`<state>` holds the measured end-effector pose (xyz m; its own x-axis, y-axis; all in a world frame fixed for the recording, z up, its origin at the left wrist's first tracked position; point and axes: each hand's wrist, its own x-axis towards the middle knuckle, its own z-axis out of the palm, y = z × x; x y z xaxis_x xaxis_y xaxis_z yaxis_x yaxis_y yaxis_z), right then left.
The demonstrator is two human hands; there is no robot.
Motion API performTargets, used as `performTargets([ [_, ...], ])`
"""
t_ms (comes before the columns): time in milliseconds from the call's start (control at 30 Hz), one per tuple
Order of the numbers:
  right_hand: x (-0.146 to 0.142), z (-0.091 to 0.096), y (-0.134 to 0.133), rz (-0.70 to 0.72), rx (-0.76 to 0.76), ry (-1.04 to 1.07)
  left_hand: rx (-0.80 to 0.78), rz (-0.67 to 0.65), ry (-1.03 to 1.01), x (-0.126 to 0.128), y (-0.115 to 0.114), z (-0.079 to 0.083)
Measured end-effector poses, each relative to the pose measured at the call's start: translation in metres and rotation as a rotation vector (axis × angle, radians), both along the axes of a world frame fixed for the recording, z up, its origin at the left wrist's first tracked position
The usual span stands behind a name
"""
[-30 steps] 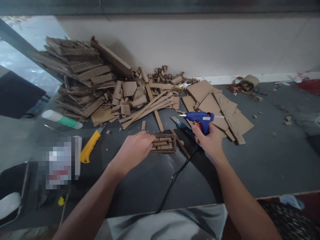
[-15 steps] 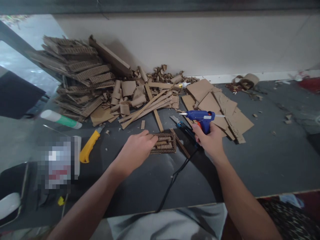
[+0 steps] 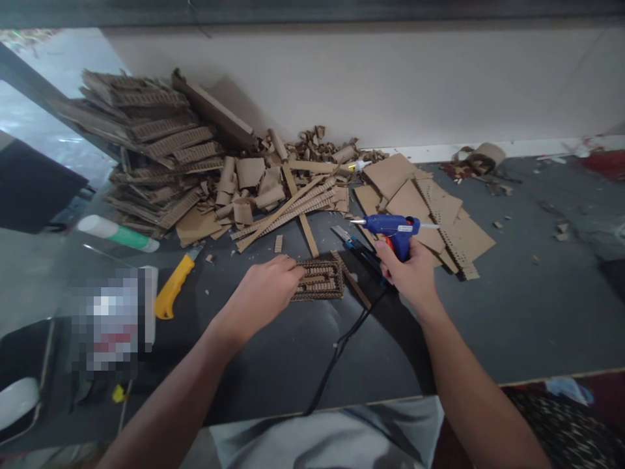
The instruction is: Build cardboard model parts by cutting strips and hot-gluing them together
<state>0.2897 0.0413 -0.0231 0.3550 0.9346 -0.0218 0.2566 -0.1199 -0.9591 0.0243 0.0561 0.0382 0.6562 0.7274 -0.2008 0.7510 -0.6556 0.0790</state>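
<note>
My right hand [image 3: 413, 273] is wrapped round the handle of a blue glue gun [image 3: 390, 225], whose metal nozzle points left. A white glue stick pokes out of its back end. On the dark table, a small rectangular cardboard piece [image 3: 325, 280] lies with corrugated strips set inside its rim. My left hand [image 3: 268, 286] grips the left end of this piece, fingers curled over it and hiding that end. Beside the piece, a thin cardboard strip [image 3: 352, 281] lies at a slant. Under the glue gun is a blue cutter knife [image 3: 361, 249], partly covered by my right hand.
A tall stack of corrugated cardboard [image 3: 156, 143] stands at the back left, with cardboard scraps [image 3: 254, 176] next to it. Flat cardboard sheets [image 3: 424, 195] lie behind the glue gun. A yellow-handled knife [image 3: 173, 286] and a green-white tube [image 3: 120, 233] lie left. A black cord [image 3: 336, 358] crosses the front edge.
My left hand has shifted very slightly left on the cardboard piece. The right hand and glue gun look almost unmoved.
</note>
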Motion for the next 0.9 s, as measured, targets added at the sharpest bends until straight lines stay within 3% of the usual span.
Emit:
performTargets([
  [900,0.0009,-0.0009,0.0005,-0.002,-0.023,0.022,-0.038,0.105,-0.06,-0.0002,-0.0009,-0.0056],
])
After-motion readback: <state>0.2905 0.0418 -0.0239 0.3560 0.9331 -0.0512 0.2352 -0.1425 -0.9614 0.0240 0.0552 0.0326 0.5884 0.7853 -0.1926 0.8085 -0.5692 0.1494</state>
